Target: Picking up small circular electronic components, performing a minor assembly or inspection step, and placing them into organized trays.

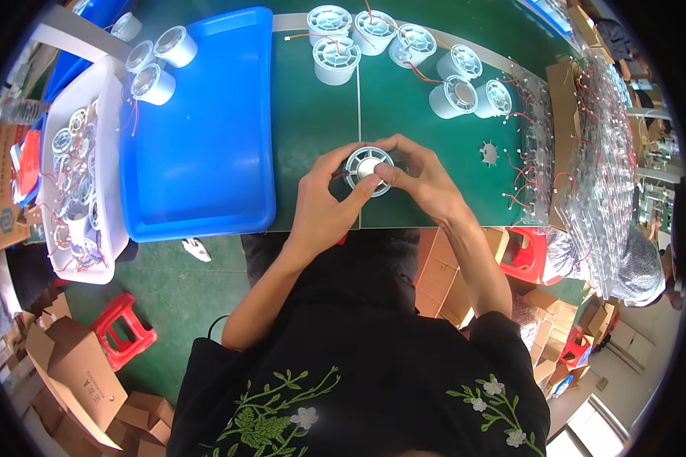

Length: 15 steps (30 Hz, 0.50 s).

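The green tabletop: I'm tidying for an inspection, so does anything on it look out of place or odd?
Perhaps one thing: a small spiky piece lies alone on the green tabletop, right of the right hand, apart from the white housings. No spill stands out.

So we're in a workshop, prob. small-parts assembly: green worktop (301,114), white round housings (336,67) w/ thin wires grouped along its far edge, stacked clear trays (602,175) of wired pcs. by its right edge, white tub (113,179) of loose parts toward its left. And down past the near left corner, there's green floor (206,286), a red plastic stool (120,352), open cardboard boxes (80,373), etc.
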{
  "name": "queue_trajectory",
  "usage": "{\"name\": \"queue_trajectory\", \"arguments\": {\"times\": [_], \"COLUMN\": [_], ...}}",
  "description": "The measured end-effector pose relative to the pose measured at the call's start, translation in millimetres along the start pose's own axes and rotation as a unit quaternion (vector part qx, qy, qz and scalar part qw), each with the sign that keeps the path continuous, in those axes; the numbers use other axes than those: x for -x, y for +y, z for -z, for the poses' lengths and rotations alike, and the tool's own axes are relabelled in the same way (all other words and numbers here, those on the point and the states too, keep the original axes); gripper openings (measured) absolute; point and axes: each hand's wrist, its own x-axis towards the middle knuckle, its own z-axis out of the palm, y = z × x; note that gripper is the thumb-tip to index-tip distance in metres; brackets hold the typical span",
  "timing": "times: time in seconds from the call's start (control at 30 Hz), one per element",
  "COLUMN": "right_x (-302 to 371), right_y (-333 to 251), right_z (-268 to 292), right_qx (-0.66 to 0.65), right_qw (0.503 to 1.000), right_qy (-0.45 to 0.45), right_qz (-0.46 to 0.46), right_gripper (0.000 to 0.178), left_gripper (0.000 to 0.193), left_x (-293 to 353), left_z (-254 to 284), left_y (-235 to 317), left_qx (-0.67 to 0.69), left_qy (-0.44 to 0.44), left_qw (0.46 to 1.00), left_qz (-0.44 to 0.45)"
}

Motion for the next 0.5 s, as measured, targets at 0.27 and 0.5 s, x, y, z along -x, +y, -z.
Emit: {"name": "queue_trajectory", "arguments": {"times": [0.27,0.5], "right_x": [19,14], "right_y": [-10,-14], "right_z": [-21,-21], "right_qx": [0.285,0.341], "right_qw": [0.922,0.886], "right_qy": [0.144,0.11], "right_qz": [0.22,0.293], "right_gripper": [0.035,0.037], "left_gripper": [0.063,0.063], "left_x": [3,3], "left_z": [1,4], "left_y": [0,5], "left_qx": [-0.182,-0.178], "left_qy": [-0.003,-0.017], "left_qw": [0.975,0.979], "left_qz": [-0.124,-0.096]}}
